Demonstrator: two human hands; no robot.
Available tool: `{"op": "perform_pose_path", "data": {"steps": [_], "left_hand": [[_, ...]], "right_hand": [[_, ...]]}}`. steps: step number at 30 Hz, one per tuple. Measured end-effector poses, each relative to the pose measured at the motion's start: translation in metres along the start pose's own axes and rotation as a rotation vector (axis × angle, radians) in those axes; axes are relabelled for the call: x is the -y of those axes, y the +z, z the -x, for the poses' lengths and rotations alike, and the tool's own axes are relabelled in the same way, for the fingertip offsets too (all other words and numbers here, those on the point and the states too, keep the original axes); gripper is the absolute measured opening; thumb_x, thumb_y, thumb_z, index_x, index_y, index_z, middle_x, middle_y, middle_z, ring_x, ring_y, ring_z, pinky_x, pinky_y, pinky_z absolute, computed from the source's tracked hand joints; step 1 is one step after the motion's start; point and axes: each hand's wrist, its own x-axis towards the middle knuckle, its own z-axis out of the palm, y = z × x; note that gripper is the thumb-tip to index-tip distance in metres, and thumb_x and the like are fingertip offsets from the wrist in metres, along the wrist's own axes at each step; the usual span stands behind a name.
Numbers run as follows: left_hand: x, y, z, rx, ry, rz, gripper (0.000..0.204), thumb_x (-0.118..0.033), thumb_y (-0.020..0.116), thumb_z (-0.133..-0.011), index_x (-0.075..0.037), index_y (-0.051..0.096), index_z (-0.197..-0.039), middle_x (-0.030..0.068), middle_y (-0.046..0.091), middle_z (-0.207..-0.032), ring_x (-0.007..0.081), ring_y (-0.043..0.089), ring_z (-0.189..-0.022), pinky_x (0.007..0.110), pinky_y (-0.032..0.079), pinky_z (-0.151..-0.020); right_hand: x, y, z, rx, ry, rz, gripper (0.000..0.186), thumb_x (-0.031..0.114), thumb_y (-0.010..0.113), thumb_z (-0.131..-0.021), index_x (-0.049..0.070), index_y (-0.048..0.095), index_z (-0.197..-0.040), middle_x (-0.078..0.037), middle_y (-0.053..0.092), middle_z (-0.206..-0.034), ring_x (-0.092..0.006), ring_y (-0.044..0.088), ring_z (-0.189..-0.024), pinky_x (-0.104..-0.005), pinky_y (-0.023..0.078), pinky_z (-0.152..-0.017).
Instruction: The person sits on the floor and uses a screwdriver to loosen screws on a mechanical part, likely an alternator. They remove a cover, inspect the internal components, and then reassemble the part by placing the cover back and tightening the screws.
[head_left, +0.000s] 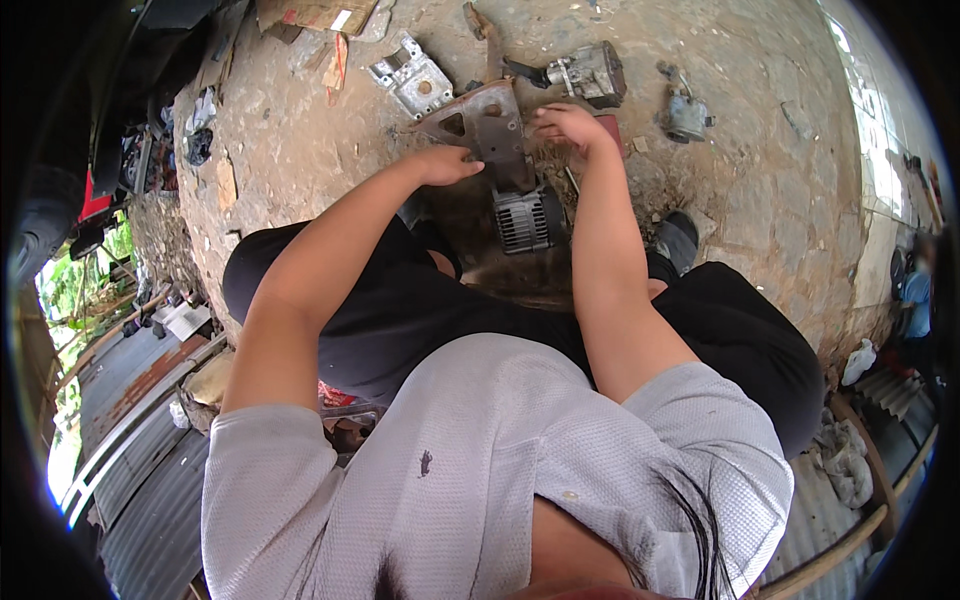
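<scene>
Left hand (447,165) and right hand (566,124) gripped the rusty bracket (487,128) above the alternator (524,219); a slip might have tipped it onto fingers

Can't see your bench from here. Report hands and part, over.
Left hand and right hand both gripping the rusty metal bracket. Bracket sits atop finned alternator. Loose engine parts close behind.

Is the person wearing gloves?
No, the left hand and right hand are bare on the rusty metal bracket.
</scene>
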Motion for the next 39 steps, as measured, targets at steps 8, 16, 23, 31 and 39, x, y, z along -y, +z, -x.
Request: {"op": "perform_pose_path", "data": {"steps": [8, 16, 23, 31, 39], "left_hand": [[-0.027, -0.007, 0.013, 0.035, 0.148, -0.315, 0.072, -0.056, 0.055, -0.103, -0.007, 0.049, -0.156, 0.019, 0.058, -0.151, 0.0403, 0.056, -0.137, 0.048, 0.046, -0.115], [-0.029, 0.012, 0.03, 0.168, 0.15, -0.5, 0.062, -0.052, 0.058, -0.103, -0.015, 0.056, -0.152, 0.014, 0.066, -0.138, 0.0345, 0.062, -0.131, 0.051, 0.05, -0.108], [-0.042, 0.021, 0.045, 0.145, 0.22, -0.566, 0.057, -0.048, 0.061, -0.102, -0.014, 0.059, -0.147, 0.012, 0.068, -0.134, 0.0332, 0.065, -0.127, 0.05, 0.052, -0.103], [-0.03, 0.027, 0.051, 0.132, 0.187, -0.647, 0.055, -0.048, 0.062, -0.101, -0.014, 0.061, -0.145, 0.0103, 0.07, -0.13, 0.0308, 0.066, -0.125, 0.047, 0.05, -0.103], [-0.02, 0.025, 0.054, 0.036, 0.244, -0.621, 0.054, -0.048, 0.064, -0.099, -0.015, 0.063, -0.143, 0.0117, 0.071, -0.128, 0.0317, 0.066, -0.125, 0.047, 0.048, -0.105]], "right_hand": [[-0.033, -0.084, 0.016, -0.219, 0.083, 0.161, 0.038, 0.024, 0.075, -0.097, 0.002, 0.071, -0.128, -0.011, 0.077, -0.107, -0.0227, 0.073, -0.086, -0.0361, 0.058, -0.072], [-0.089, -0.03, 0.039, -0.25, 0.407, 1.048, 0.038, 0.022, 0.081, -0.085, 0.0, 0.076, -0.116, -0.018, 0.08, -0.107, -0.0342, 0.078, -0.1, -0.0465, 0.06, -0.086], [-0.095, -0.004, 0.051, -0.456, 0.417, 1.116, 0.041, 0.018, 0.067, -0.09, 0.006, 0.074, -0.129, -0.02, 0.071, -0.135, -0.0356, 0.068, -0.126, -0.0478, 0.057, -0.103], [0.01, -0.019, 0.043, -0.348, -0.062, 0.85, 0.044, 0.028, 0.082, -0.081, 0.003, 0.074, -0.116, -0.018, 0.078, -0.105, -0.028, 0.075, -0.097, -0.0418, 0.059, -0.082], [0.067, 0.005, 0.044, -0.228, -0.363, 0.359, 0.027, 0.029, 0.084, -0.092, 0.006, 0.076, -0.104, -0.001, 0.069, -0.079, -0.0117, 0.059, -0.067, -0.0305, 0.05, -0.063]]}}
